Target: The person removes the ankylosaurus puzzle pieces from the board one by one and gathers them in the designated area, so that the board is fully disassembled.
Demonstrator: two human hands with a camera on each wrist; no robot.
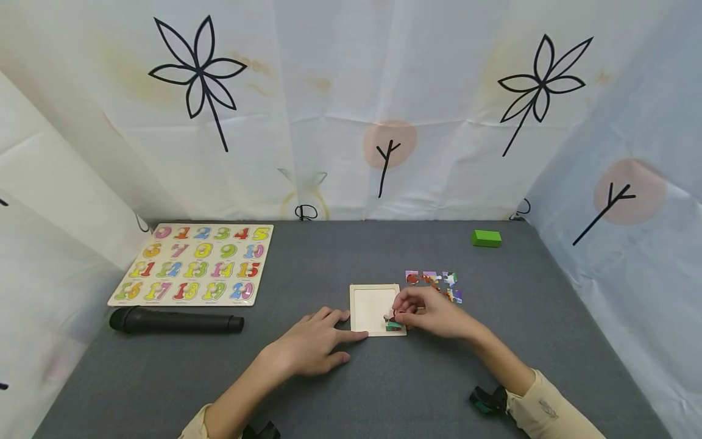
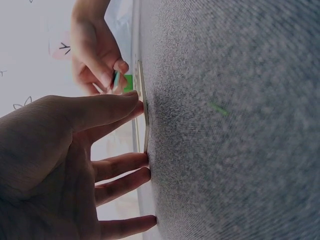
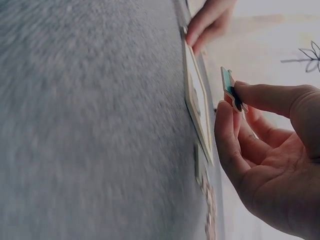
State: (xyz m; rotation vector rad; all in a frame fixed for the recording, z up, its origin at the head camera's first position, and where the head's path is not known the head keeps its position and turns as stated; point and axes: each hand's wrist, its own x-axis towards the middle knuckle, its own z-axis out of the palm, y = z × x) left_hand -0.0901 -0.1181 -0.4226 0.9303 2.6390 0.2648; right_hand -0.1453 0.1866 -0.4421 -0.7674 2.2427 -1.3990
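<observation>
A shallow square wooden puzzle tray lies on the grey table. My right hand pinches a small jigsaw piece, partly teal, between thumb and fingers over the tray's near right corner. In the right wrist view the jigsaw piece is tilted and raised above the tray. My left hand has its fingers spread at the tray's left side, one fingertip on the near left corner. Several loose jigsaw pieces lie just past the right hand, which partly hides them.
A number puzzle board lies at the far left, with a black microphone in front of it. Toward the back right sits a green block. White printed curtains enclose the table's back and sides.
</observation>
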